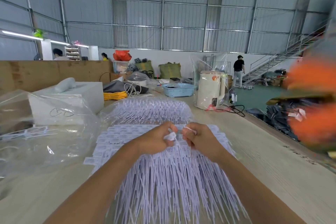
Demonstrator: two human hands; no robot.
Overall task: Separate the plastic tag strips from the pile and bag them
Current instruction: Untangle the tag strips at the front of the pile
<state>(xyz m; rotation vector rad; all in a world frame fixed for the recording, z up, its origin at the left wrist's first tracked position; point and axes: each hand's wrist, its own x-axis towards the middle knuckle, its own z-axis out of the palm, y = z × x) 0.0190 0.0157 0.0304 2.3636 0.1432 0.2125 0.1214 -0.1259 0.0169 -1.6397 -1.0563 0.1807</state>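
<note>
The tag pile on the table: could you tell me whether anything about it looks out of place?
Nothing stands out: the tag pile lies fanned on the table, and both hands pinch tags above it.

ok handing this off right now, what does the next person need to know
Left hand and right hand both pinch white tag strips just above the pile on the table.
A clear bag lies open to the left, with a few strips inside.
Done: only that small batch is bagged.
Left: pull this bunch free, bag it, then work through the big pile.
</note>
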